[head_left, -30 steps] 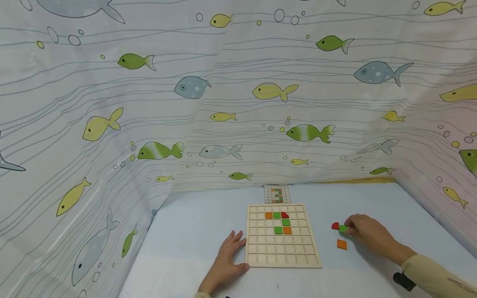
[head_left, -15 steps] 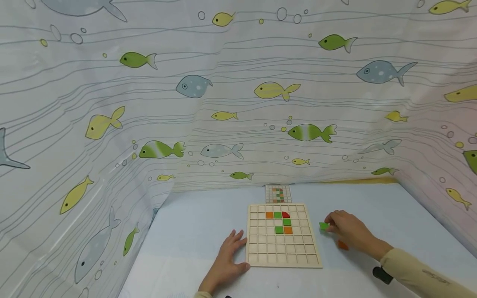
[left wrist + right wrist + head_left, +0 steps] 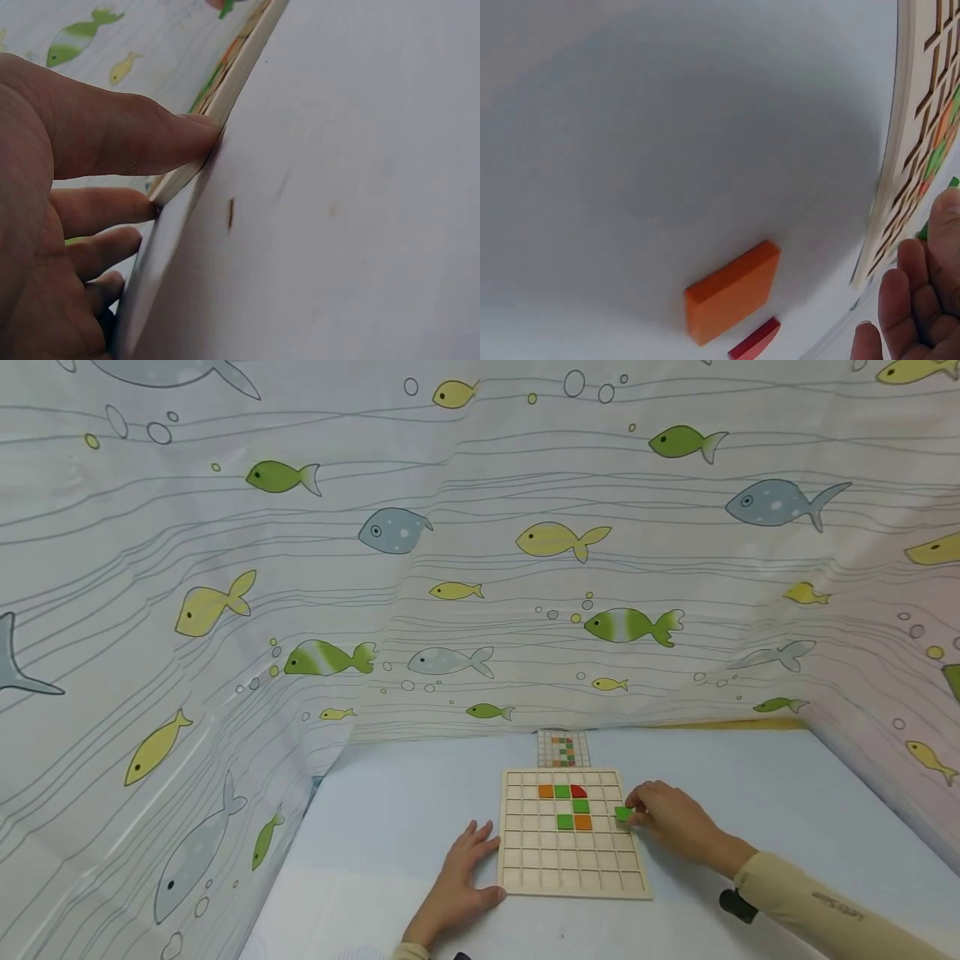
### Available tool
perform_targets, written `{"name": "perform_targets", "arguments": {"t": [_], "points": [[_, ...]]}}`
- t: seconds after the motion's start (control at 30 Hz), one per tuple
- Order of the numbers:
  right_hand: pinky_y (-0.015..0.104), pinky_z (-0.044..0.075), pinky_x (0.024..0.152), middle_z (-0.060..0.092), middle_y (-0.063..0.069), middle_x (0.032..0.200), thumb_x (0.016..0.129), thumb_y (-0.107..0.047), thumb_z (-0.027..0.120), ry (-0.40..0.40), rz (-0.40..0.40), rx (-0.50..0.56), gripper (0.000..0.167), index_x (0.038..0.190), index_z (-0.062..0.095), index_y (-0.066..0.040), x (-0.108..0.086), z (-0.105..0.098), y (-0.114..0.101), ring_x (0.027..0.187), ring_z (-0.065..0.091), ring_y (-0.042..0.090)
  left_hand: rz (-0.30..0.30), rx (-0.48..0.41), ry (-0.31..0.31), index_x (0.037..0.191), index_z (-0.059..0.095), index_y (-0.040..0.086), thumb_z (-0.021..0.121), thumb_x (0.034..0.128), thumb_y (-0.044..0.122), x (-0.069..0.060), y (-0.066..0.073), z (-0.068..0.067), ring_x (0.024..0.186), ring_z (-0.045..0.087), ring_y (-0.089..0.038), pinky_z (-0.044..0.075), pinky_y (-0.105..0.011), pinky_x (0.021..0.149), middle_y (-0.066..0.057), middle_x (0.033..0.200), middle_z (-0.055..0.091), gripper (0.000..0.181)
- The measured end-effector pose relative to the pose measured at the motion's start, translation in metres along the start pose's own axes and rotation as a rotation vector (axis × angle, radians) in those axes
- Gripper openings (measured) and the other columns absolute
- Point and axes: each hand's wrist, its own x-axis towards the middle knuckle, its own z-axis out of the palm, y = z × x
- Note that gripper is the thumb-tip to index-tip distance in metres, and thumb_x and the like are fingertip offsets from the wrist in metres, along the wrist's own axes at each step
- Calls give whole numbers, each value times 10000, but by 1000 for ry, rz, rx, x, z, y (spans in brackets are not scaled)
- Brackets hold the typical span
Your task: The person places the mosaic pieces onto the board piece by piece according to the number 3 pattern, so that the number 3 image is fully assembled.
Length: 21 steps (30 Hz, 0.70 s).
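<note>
Orange and red pieces [image 3: 733, 291] lie beside the board [image 3: 572, 860], left hand [image 3: 461, 875] spread, right hand [image 3: 672, 820] pinching a green tile [image 3: 622, 814].

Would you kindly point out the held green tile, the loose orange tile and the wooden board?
Held green tile [image 3: 622, 814]: head view, on its uncovered part.
Loose orange tile [image 3: 733, 293]: right wrist view, on its broad face.
Wooden board [image 3: 570, 859]: head view, on a bare square.

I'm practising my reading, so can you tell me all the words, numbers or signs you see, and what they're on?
"Let's ...": on the right sleeve; it seems to start that way, but the rest is too blurred to read.
Wooden board: no words or numbers that I can see.
Pattern card: coloured shapes on a grid; any tiny print would be too small to read.
</note>
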Motion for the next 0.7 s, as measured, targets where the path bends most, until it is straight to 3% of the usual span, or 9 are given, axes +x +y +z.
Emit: {"name": "perform_targets", "arguments": {"t": [0.43,0.7], "points": [[288,517,734,617,-115,874,898,-256,835,-37,-11,47,206,1023,722,-137,10,8,-27,823,513,73,-9,-2,-2,1426,633,20,830,728,194,-1,1,0,1580,246,-534,154,-787,1244,-171,1665,445,746],[271,479,715,582,-144,849,907,-314,829,-47,-118,59,223,1002,711,-150,9,22,-35,788,480,25,9,21,2,1427,631,24,827,734,206,1,-2,1,1574,265,-528,175,-781,1242,-169,1659,455,743]]}}
